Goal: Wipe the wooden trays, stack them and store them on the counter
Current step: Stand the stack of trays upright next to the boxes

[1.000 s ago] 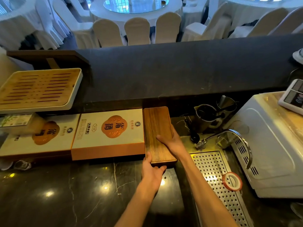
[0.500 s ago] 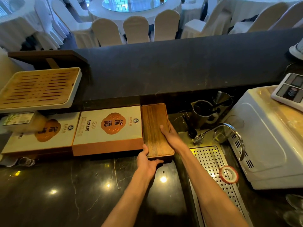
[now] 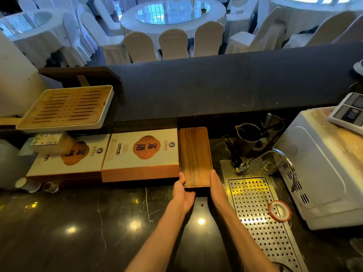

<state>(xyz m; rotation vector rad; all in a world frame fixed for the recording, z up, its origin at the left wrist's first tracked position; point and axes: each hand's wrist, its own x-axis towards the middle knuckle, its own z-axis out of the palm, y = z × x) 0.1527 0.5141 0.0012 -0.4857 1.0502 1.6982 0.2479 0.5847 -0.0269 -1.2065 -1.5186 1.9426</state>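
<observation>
A dark wooden tray (image 3: pixel 194 154), long and narrow, lies on the black marble counter (image 3: pixel 78 222) right beside an orange-and-cream gift box (image 3: pixel 141 154). My left hand (image 3: pixel 182 195) holds the tray's near left corner, thumb along its left edge. My right hand (image 3: pixel 217 187) lies flat against the tray's near right side with its fingers straight. Whether more trays lie under the top one is hidden. A lighter slatted bamboo tray (image 3: pixel 66 107) in a white frame sits on a raised spot at the left.
A second gift box (image 3: pixel 68 160) lies further left. To the right are a perforated steel drain board (image 3: pixel 259 218) with a red tape roll (image 3: pixel 280 211), a tap (image 3: pixel 275 158), dark jugs (image 3: pixel 249 138) and a white appliance (image 3: pixel 324 169). A raised black bar ledge (image 3: pixel 225 85) runs behind.
The tray has been pushed away, along the gift box toward the ledge. My right hand slid off the tray's top to its near right side; my left hand stayed at the near left corner.
</observation>
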